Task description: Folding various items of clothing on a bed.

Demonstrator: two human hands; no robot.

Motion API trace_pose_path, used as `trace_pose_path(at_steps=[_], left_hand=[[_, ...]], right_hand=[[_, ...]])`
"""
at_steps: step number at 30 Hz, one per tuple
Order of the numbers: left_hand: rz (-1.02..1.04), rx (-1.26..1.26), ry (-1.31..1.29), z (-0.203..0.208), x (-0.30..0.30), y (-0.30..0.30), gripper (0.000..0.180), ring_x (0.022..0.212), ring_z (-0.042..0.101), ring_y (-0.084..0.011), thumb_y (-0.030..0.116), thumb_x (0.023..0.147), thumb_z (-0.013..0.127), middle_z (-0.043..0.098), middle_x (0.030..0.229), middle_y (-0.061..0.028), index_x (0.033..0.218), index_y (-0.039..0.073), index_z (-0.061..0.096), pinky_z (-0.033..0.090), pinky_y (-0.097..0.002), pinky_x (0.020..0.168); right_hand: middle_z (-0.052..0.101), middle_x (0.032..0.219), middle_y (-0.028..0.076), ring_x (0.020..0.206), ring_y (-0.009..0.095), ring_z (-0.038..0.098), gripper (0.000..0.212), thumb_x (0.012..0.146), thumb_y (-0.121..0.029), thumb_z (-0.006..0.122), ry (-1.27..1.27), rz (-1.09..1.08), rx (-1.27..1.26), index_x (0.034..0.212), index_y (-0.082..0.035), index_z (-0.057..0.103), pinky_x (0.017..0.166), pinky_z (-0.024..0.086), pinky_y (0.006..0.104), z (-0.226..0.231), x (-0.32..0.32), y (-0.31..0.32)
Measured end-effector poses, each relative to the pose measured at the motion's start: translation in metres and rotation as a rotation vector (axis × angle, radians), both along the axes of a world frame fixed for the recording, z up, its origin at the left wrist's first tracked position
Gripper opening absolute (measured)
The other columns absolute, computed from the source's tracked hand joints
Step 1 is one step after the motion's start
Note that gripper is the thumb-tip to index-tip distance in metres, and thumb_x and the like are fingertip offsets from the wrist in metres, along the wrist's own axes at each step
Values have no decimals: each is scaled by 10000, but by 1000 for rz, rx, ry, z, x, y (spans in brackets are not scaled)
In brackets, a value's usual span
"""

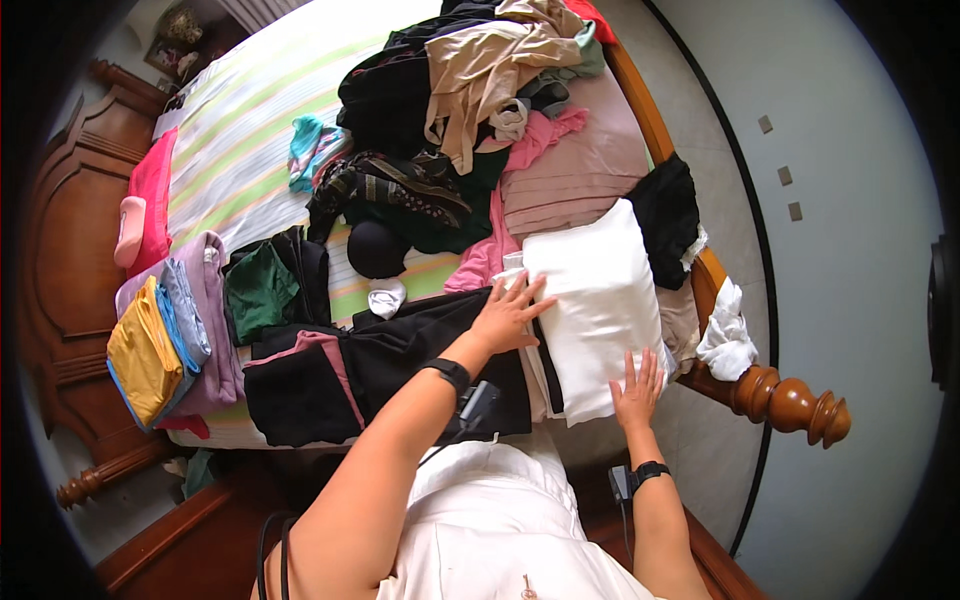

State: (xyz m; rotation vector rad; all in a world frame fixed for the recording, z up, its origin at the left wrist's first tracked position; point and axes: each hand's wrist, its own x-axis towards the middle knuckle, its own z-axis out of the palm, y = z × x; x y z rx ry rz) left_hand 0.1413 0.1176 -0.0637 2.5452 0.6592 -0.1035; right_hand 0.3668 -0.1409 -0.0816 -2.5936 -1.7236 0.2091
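A folded white cloth (pixel 590 300), smooth and thick, lies near the bed's front right corner. My left hand (pixel 510 318) has its fingers spread over the cloth's left edge. At its lower right edge, my right hand (pixel 638 392) lies flat with fingers stretched out. Neither hand grips anything. Under my left forearm spreads a black garment (pixel 430 345), reaching from the folded black and pink piece (pixel 305 390) toward the white cloth. Pink fabric (pixel 480 262) shows just beyond my left hand.
A heap of beige (pixel 490 75) and dark clothes covers the bed's far right. Folded stacks, with a yellow piece (pixel 150 345) on top, sit by the wooden headboard (pixel 80 230). A turned bedpost (pixel 790 400) juts out at right, beside a crumpled white cloth (pixel 728 335).
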Motion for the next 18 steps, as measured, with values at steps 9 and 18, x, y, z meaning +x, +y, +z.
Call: trace_pose_path(at_steps=[9, 18], left_hand=[[785, -16, -92, -62, -110, 72, 653, 1214, 450, -368, 302, 785, 686, 483, 1278, -230, 1318, 18, 439, 392, -411, 983], [1515, -1116, -830, -96, -114, 134, 789, 804, 643, -201, 152, 839, 662, 571, 1088, -141, 1430, -9, 165, 482, -271, 636]], right_hand=[[138, 1518, 163, 1380, 391, 165, 835, 738, -340, 723, 32, 7, -12, 1440, -212, 289, 1065, 184, 606, 24, -60, 74], [44, 1518, 206, 1365, 460, 137, 979, 708, -354, 758, 16, -122, -312, 1473, -216, 164, 1011, 248, 661, 8, -89, 112]])
